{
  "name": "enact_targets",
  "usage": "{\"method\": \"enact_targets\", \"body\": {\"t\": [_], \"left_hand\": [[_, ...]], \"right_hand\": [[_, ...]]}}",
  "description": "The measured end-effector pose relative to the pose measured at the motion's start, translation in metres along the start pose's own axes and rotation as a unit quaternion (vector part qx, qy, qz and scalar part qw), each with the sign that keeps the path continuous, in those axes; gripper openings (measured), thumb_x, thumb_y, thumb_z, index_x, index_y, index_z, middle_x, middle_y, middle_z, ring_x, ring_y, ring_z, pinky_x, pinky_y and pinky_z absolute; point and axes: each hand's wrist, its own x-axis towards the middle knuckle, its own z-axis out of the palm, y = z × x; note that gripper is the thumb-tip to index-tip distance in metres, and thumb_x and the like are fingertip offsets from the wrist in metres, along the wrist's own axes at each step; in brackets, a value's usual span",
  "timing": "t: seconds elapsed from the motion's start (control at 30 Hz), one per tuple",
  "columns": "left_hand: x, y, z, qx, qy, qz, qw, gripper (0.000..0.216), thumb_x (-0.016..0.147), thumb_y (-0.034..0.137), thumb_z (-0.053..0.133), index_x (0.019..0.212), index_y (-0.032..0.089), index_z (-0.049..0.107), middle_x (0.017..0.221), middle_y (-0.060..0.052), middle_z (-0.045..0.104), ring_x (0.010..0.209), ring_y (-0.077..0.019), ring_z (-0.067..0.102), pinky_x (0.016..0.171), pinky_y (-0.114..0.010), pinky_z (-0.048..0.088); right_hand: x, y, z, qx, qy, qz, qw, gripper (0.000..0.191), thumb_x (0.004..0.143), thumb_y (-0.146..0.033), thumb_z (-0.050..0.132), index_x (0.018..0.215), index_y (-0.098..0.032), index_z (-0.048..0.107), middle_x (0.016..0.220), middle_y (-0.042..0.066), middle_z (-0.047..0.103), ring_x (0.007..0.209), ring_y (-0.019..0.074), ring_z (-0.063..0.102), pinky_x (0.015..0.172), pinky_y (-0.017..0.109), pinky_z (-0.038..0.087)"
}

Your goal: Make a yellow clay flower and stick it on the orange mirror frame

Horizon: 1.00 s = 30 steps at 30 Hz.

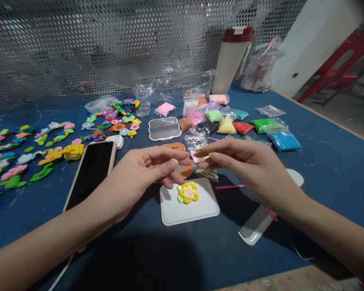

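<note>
Above a white board [170, 212], my left hand [151, 165] and my right hand [239, 159] face each other, fingertips a small gap apart. Thumb and fingers of my left hand are drawn together; any small piece between them cannot be made out. My right hand is closed in a similar pinch. Pale yellow shows near its fingertips, but I cannot tell whether it is held. A yellow clay flower [188, 192] with a pink middle lies on the board, just below my left fingertips. Partly behind my hands is a brown-orange piece [186, 171].
Left lie a phone [91, 171] and several colourful clay pieces [50, 155]. Bags of coloured clay [227, 125] and a white-framed mesh piece [164, 128] lie behind. A comb [256, 224] and pink stick [229, 187] are at right. A tumbler [232, 60] stands near the perforated metal panel [109, 44].
</note>
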Motion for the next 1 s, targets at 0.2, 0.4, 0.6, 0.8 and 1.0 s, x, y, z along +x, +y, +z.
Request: {"method": "enact_targets", "body": {"t": [0.2,0.4,0.6,0.8,1.0], "left_hand": [[0.0,0.0,-0.001,0.037,0.002,-0.006,0.999,0.019,0.081,0.035,0.064,0.076,0.017,0.066,0.054,0.005,0.061,0.039,-0.0014,0.047,0.037,-0.009,0.035],[-0.004,0.004,0.0,0.106,-0.014,0.006,0.994,0.014,0.087,0.03,0.055,0.089,0.02,0.066,0.057,0.005,0.062,0.04,-0.0021,0.047,0.041,-0.01,0.036],[-0.007,0.004,0.003,0.159,0.0,0.037,0.987,0.005,0.079,0.023,0.065,0.081,0.021,0.061,0.053,0.009,0.053,0.045,-0.003,0.049,0.042,-0.011,0.035],[-0.008,0.002,0.001,0.249,0.018,0.064,0.966,0.017,0.088,0.037,0.052,0.083,0.022,0.058,0.056,0.008,0.05,0.048,-0.0058,0.048,0.048,-0.017,0.036],[-0.003,0.001,0.002,0.288,0.011,0.05,0.956,0.012,0.091,0.026,0.045,0.095,0.023,0.056,0.072,0.005,0.055,0.056,-0.0084,0.051,0.055,-0.022,0.039]], "right_hand": [[0.0,0.001,0.002,0.016,0.009,0.0,1.0,0.01,0.074,-0.024,0.071,0.074,-0.019,0.063,0.069,-0.003,0.064,0.063,0.0083,0.062,0.058,0.017,0.051],[0.0,0.001,0.004,0.049,-0.02,0.006,0.999,0.011,0.085,-0.027,0.059,0.091,-0.02,0.064,0.087,0.002,0.07,0.081,0.0146,0.068,0.073,0.026,0.055],[-0.001,0.001,0.0,-0.061,-0.001,-0.043,0.997,0.005,0.082,-0.024,0.062,0.084,-0.02,0.061,0.082,0.0,0.065,0.075,0.0125,0.063,0.065,0.024,0.05],[0.001,0.0,-0.01,-0.304,0.076,-0.118,0.942,0.015,0.09,-0.024,0.047,0.09,-0.019,0.061,0.08,0.003,0.06,0.071,0.0146,0.056,0.062,0.028,0.043],[-0.002,0.01,-0.004,-0.457,-0.058,-0.217,0.861,0.012,0.083,-0.02,0.057,0.094,-0.016,0.057,0.091,0.009,0.054,0.081,0.0205,0.056,0.063,0.031,0.046]]}}
